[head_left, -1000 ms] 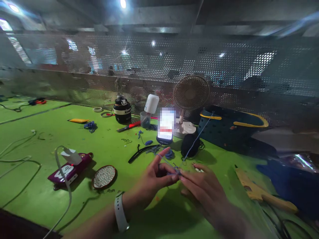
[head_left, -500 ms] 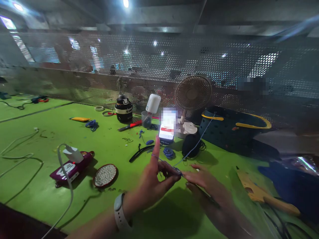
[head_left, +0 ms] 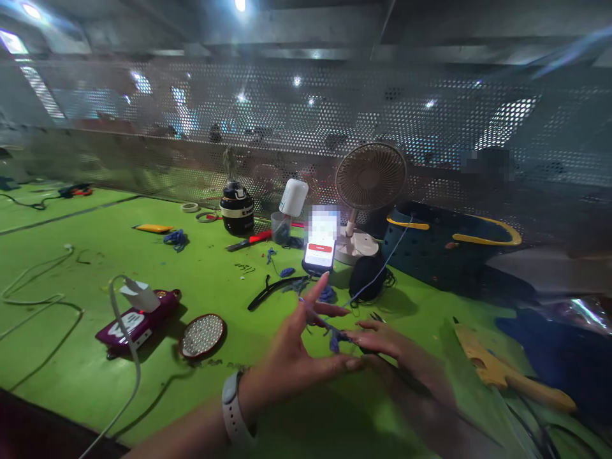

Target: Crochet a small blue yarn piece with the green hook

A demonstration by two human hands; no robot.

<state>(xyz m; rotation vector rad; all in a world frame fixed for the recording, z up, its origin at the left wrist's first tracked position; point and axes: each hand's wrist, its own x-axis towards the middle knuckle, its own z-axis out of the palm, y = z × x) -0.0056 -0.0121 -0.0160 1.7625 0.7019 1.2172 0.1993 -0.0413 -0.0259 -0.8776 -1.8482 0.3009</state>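
Note:
My left hand has its thumb and upper fingers spread apart. Blue yarn is looped over its index finger and stretches across to the hook tip. My right hand, closed in a pinch, grips a dark, slim crochet hook. A small blue piece of crochet hangs by the hook's tip, between my two hands. From there a strand runs up past the ball of dark yarn into the dark basket. The lower fingers of my left hand are partly hidden.
A lit phone stands before a fan. A black bottle, a red cutter and a yellow cutter lie or stand farther back. Left are a purple power strip and a round studded disc; right, a yellow-handled tool.
My left thumb and fingers have spread apart, off the crochet piece, and the index finger has tilted right. The piece now hangs at the hook. My right hand stays close by.

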